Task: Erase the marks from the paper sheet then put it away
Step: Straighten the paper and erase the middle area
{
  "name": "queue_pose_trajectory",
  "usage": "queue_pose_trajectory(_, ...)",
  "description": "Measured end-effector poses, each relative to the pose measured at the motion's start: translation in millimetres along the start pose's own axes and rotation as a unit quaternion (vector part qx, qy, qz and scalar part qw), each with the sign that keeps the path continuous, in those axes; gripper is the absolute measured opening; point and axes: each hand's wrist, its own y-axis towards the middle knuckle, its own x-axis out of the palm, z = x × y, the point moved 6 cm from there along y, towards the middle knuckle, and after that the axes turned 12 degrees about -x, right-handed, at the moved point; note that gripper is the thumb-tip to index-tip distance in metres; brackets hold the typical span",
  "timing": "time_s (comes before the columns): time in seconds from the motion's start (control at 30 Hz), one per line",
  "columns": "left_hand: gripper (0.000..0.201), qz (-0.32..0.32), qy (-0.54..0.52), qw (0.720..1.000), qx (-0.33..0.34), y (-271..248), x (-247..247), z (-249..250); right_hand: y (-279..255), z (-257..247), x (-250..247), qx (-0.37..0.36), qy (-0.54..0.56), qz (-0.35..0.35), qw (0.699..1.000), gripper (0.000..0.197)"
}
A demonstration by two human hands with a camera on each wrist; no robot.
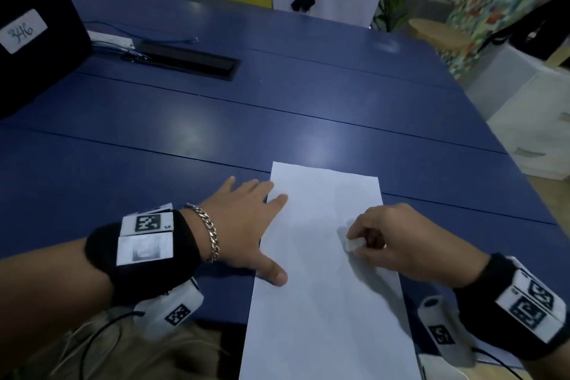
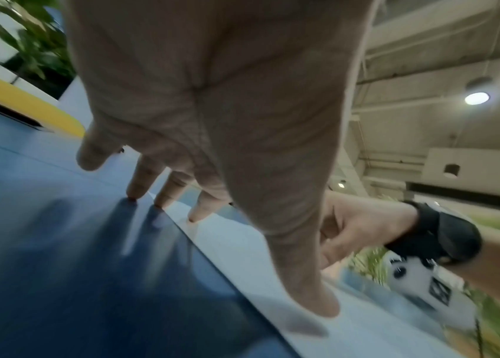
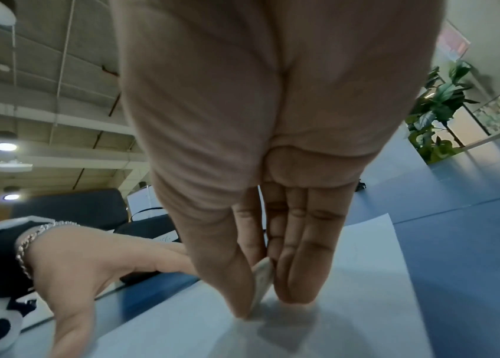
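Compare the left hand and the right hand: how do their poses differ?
The left hand lies spread, fingers straight; the right hand is curled. The left hand holds nothing, its thumb and one finger pressing the paper sheet; the right hand pinches a white eraser. Both wear black wrist bands.

Label on black case (image 1: 34,37): white sticker (image 1: 23,31), handwritten "346", seen upside down
Wristband tags (image 1: 148,222): square coded patterns, no readable words

Head view looks down over the table (image 1: 308,95); wrist views (close, low) share the paper sheet (image 1: 327,271).
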Motion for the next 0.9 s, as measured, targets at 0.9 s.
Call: queue_pose_trajectory(0.9,0.111,-0.053,-0.012,0.997,-0.048,18.7,-7.6,3.8,72.1,-34.4,-1.4,-0.027,-0.064,0.049,0.996,0.018)
